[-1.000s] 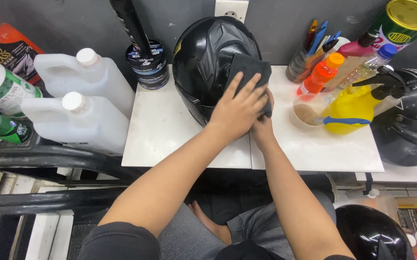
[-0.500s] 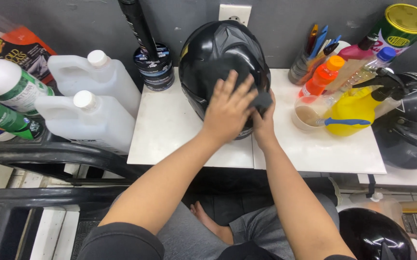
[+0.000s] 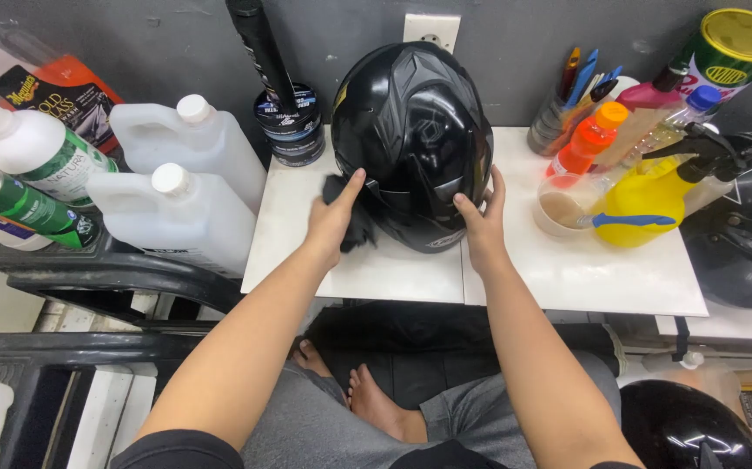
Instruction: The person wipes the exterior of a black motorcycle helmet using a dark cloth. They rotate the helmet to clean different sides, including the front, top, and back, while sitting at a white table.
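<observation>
1. Nearest the camera: grey-clad lap and bare feet (image 3: 367, 395) at 6 o'clock, below the tabletop edge. A second black helmet (image 3: 689, 426) sits at 5 o'clock, partly out of frame.
2. Left hand (image 3: 332, 221): at 9 o'clock of the black helmet (image 3: 415, 143), pressing a dark cloth (image 3: 354, 217) against the shell's lower left side. Fingers together, flat over the cloth, thumb raised against the shell.
3. Right hand (image 3: 480, 221): at 4 o'clock of the same helmet, palm against the lower right side. Fingers slightly apart, laid on the shell, not closed around anything.
4. The black helmet stands on the white tabletop (image 3: 567, 278), centred, between both hands, with its far side close to the grey wall.
5. At 3 o'clock of the helmet: yellow spray bottle (image 3: 645, 204), a small bowl (image 3: 563, 208) just beside it, an orange-capped bottle (image 3: 589, 143) behind.
6. At 9 o'clock: two white jugs (image 3: 176, 187), near the tabletop's left edge.
7. Far, at 11 o'clock: dark round tins (image 3: 289, 122), stacked. At 1 o'clock: a cup of pens (image 3: 567, 108) against the wall.
</observation>
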